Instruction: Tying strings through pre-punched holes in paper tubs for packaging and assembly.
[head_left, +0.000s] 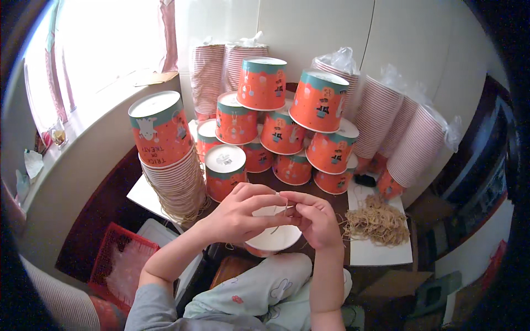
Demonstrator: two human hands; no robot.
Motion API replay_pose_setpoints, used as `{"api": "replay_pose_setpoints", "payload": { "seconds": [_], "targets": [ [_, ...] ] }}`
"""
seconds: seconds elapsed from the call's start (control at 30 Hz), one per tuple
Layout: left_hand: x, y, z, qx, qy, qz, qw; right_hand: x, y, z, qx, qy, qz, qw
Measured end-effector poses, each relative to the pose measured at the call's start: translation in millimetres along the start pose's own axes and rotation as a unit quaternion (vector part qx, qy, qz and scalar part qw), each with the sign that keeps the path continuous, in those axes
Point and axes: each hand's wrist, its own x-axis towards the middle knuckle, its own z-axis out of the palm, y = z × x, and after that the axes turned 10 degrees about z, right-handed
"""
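Both my hands meet in front of me, over an upright paper bucket [274,240] with a white inside, close to my lap. Between the fingertips runs a thin tan cord [275,228]; a short end of it hangs toward the bucket. My left hand [241,212] pinches the cord with bent fingers. On the other side my right hand [317,218] pinches it too, thumb against forefinger. The fingers partly hide the cord and the bucket's far rim. On the right, a tangled pile of tan cords [381,222] lies on a white board [386,257].
Orange buckets [262,85] stand upside down in a stacked pyramid. At left is a tall nested stack [175,185] with cords hanging from it. Plastic-wrapped bucket stacks [381,113] line the wall. A red basket [124,234] sits low at left, near a window sill [99,121].
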Motion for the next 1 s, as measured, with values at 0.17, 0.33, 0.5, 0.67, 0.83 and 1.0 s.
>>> {"api": "replay_pose_setpoints", "payload": {
  "seconds": [0.17, 0.33, 0.5, 0.67, 0.83, 1.0],
  "targets": [
    [2, -7, 1, -0.041, 0.007, 0.013, 0.999, 6, 7, -3, 0.008, -0.011, 0.019, 1.000],
    [4, -15, 13, -0.115, 0.002, -0.038, 0.993, 17, 9, -25, -0.136, 0.061, 0.058, 0.987],
    [-9, -38, 59, -0.198, -0.237, -0.332, 0.892, 19, 29, -94, -0.440, 0.245, 0.040, 0.863],
    [-16, -38, 118, -0.244, -0.321, -0.277, 0.872, 12, 26, -102, -0.588, 0.183, 0.149, 0.774],
    [-19, -43, 144, -0.221, -0.327, -0.306, 0.866, 9, 22, -97, -0.581, 0.146, 0.192, 0.778],
    [-13, -40, 139, -0.236, -0.328, -0.333, 0.852, 9, 20, -93, -0.581, 0.136, 0.183, 0.782]
  ]
}}
